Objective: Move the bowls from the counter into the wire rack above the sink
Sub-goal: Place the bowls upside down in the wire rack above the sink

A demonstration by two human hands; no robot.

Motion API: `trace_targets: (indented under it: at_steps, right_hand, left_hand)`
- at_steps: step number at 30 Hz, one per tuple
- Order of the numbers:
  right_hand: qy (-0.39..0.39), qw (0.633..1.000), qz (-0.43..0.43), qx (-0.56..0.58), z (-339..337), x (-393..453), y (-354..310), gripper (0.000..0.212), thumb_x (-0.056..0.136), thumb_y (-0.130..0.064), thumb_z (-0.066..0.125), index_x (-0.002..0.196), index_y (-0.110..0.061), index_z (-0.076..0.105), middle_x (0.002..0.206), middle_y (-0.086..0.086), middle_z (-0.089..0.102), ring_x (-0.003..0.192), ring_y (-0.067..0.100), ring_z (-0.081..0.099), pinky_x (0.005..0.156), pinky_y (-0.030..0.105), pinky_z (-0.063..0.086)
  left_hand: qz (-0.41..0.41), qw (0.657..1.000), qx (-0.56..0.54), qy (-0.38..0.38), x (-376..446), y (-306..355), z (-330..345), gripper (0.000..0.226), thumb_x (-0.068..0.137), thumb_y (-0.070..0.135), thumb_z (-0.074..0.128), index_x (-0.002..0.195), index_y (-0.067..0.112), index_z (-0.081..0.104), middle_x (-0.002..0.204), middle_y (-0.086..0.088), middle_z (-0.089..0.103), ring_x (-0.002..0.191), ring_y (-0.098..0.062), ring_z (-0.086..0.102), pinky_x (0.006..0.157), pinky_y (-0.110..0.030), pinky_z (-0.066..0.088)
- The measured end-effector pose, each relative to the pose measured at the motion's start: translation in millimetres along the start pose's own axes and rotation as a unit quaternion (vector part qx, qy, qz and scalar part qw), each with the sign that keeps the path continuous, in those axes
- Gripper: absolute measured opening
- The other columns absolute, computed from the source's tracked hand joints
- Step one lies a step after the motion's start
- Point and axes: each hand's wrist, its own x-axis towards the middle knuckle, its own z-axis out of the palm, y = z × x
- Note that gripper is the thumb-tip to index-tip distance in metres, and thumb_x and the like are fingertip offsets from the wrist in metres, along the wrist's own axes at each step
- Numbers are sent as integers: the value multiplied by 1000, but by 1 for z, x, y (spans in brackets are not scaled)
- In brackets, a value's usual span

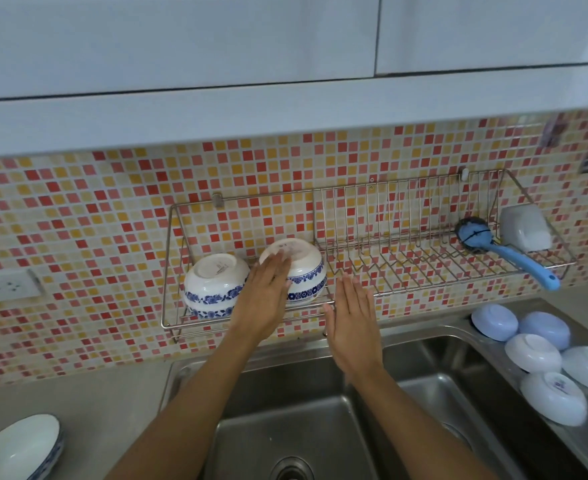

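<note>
Two white blue-banded ceramic bowls point(216, 285) sit inverted at the steel wire rack's point(424, 268) left end. Left hand point(263, 299) flat on the right one, right hand point(353, 320) open alongside.

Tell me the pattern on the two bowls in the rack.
White with blue floral bands around the sides, on both bowls; head view.

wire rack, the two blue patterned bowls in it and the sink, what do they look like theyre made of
Wire rack: thin bare metal rods, silvery and shiny, probably stainless or chromed steel.
Blue patterned bowls: glazed ceramic by the look, glossy white with printed blue floral bands and an unglazed-looking foot ring; melamine cannot be ruled out.
Sink: brushed stainless steel, dull grey sheen with soft reflections.
</note>
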Motion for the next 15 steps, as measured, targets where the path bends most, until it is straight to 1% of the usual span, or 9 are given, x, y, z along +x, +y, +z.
trace_targets:
  at_steps: [2,4,5,7,9,10,12,13,15]
  right_hand:
    - [-1,1000,0,13,3,-10,1,55,103,-35,18,152,-11,17,160,7,19,149,24,12,119,43,11]
    - [-3,1000,9,23,5,-18,0,54,103,-32,18,153,-12,11,161,4,10,150,24,3,119,42,11]
    - [-3,1000,12,27,5,-21,-2,54,103,-32,18,153,-12,11,161,4,9,150,24,1,120,42,11]
    - [-3,999,18,36,3,-24,-5,55,102,-34,15,152,-12,13,160,4,11,149,22,1,121,40,8]
    - [-6,999,24,46,1,-28,-9,57,102,-38,10,152,-12,13,160,5,10,149,19,-1,121,38,4]
    - [-4,998,23,52,-1,-31,-14,58,102,-39,8,152,-11,12,160,5,9,149,19,-2,121,38,4]
    - [-1,998,16,62,1,-40,-24,56,102,-38,10,151,-12,8,159,3,3,148,18,-2,121,40,6]
    - [-11,998,8,62,5,-46,-31,54,103,-38,12,150,-13,5,158,2,0,147,18,-3,121,41,4]
    - [-48,997,-30,49,20,-64,-48,56,103,-41,13,151,-15,9,159,4,5,149,23,3,122,41,2]
  left_hand:
    - [-3,1000,20,-3,-16,0,0,59,99,40,4,150,14,16,157,-6,21,145,-22,21,119,-41,19]
    - [-21,999,31,-8,-32,-4,2,63,98,44,-2,150,12,15,156,-5,16,145,-19,16,119,-40,14]
    - [-20,998,58,-7,-40,-7,5,62,99,44,-1,149,11,16,156,-6,16,145,-19,15,118,-42,11]
    - [-22,994,105,1,-54,-13,10,55,101,39,11,148,10,17,155,-9,21,145,-21,12,118,-45,5]
    - [-30,994,104,11,-71,-17,13,53,101,31,20,149,12,12,157,-9,17,146,-23,6,121,-41,-4]
    - [-35,995,97,15,-82,-20,14,54,100,26,24,150,12,10,158,-8,13,147,-22,2,120,-40,-6]
    - [-55,995,78,9,-106,-28,14,59,99,17,33,151,14,6,160,-7,5,147,-19,-6,118,-38,-8]
    - [-64,995,73,4,-119,-33,13,61,99,16,35,151,14,5,160,-6,2,147,-19,-8,118,-38,-8]
    - [-87,994,71,-12,-146,-49,9,54,102,24,23,151,15,3,160,-5,-3,147,-20,-11,119,-40,-7]
